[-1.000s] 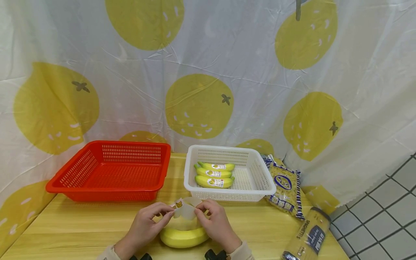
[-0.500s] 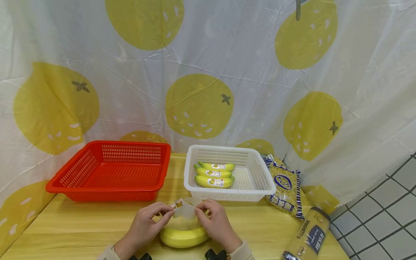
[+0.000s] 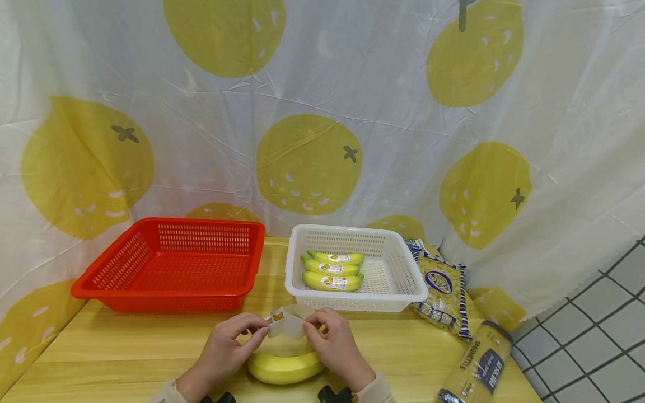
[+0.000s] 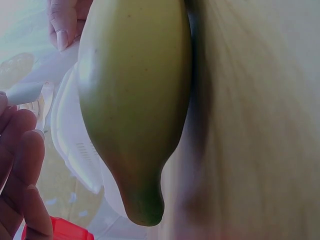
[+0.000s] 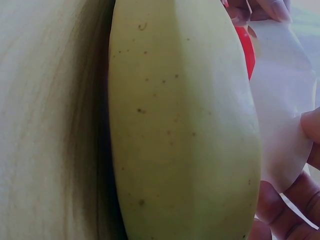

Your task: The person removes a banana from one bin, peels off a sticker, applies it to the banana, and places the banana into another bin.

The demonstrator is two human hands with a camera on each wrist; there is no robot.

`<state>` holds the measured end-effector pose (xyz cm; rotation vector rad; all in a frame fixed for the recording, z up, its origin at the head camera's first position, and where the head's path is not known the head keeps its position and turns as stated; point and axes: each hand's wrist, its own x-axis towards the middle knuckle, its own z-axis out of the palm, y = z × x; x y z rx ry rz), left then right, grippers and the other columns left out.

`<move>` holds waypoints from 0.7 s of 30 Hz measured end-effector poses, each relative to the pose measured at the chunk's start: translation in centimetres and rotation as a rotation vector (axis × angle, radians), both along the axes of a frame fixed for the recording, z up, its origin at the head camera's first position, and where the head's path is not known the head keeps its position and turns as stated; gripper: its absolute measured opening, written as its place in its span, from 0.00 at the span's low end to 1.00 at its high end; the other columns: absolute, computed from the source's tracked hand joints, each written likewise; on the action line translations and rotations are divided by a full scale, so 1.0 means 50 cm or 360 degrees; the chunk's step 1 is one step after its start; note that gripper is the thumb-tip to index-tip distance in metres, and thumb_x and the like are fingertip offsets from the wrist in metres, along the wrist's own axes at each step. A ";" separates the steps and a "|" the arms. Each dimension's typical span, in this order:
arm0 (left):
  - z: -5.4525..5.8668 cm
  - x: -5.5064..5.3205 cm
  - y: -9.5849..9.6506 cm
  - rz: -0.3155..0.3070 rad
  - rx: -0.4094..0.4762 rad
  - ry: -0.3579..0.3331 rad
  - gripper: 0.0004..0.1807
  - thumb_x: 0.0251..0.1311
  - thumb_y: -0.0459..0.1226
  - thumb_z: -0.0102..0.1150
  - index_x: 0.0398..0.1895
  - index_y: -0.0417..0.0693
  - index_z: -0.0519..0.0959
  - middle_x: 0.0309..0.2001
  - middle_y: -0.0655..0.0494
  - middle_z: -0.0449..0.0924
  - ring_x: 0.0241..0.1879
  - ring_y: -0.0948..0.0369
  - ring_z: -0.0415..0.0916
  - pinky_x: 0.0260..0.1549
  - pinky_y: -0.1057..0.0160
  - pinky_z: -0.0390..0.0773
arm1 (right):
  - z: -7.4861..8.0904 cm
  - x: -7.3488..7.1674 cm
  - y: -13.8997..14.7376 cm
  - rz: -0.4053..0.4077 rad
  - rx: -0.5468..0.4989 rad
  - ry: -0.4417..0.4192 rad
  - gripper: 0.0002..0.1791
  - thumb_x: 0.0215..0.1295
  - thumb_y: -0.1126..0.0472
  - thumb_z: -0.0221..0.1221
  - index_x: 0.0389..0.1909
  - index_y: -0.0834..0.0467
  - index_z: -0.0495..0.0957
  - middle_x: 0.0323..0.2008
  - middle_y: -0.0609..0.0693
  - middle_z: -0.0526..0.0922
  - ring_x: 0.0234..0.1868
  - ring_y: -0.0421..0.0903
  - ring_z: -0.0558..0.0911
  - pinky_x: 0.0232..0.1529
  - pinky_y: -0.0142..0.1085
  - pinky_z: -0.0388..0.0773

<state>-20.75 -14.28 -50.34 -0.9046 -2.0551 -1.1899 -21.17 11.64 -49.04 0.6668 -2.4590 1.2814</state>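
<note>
My left hand (image 3: pixel 227 344) and right hand (image 3: pixel 335 342) pinch opposite sides of a whitish, partly see-through sticker sheet (image 3: pixel 288 326) between thumbs and fingers. A small banana picture shows on its left part; whether a sticker is lifting from its backing I cannot tell. Just below the sheet, a yellow banana (image 3: pixel 285 370) lies crosswise on the table, its right end partly behind my right hand. In the left wrist view the banana (image 4: pixel 135 95) shows a greenish tip. The right wrist view has the pale sheet (image 5: pixel 282 100) behind the banana, with right-hand fingers (image 5: pixel 300 200) at its edge.
A red basket (image 3: pixel 166 293) stands at the back left. Beside it, a white basket (image 3: pixel 353 302) holds three bananas (image 3: pixel 322 267) with labels. To the right lie a pasta bag (image 3: pixel 443 291) and a spaghetti pack (image 3: pixel 476 364). A fruit-print curtain (image 3: pixel 393 168) hangs behind.
</note>
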 end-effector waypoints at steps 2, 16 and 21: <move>0.000 0.000 0.001 -0.0002 0.0004 0.0013 0.16 0.54 0.26 0.74 0.39 0.56 0.86 0.36 0.65 0.86 0.31 0.72 0.79 0.33 0.69 0.79 | 0.000 0.000 0.000 -0.0002 0.0004 0.0006 0.05 0.71 0.58 0.65 0.34 0.49 0.85 0.32 0.38 0.82 0.35 0.33 0.75 0.34 0.32 0.77; 0.001 -0.001 -0.003 0.0012 0.0006 -0.0012 0.16 0.55 0.26 0.73 0.39 0.57 0.86 0.36 0.66 0.86 0.30 0.73 0.78 0.34 0.71 0.78 | 0.000 0.000 0.000 -0.0014 -0.0001 0.0007 0.05 0.70 0.58 0.65 0.33 0.49 0.85 0.31 0.38 0.81 0.34 0.33 0.75 0.33 0.36 0.78; 0.000 -0.001 -0.004 0.0015 0.0010 -0.0024 0.15 0.56 0.26 0.73 0.39 0.57 0.86 0.36 0.66 0.86 0.30 0.73 0.78 0.33 0.69 0.79 | -0.001 0.000 0.000 -0.0009 -0.0008 0.0000 0.05 0.71 0.58 0.65 0.33 0.49 0.85 0.31 0.38 0.81 0.34 0.33 0.75 0.33 0.36 0.78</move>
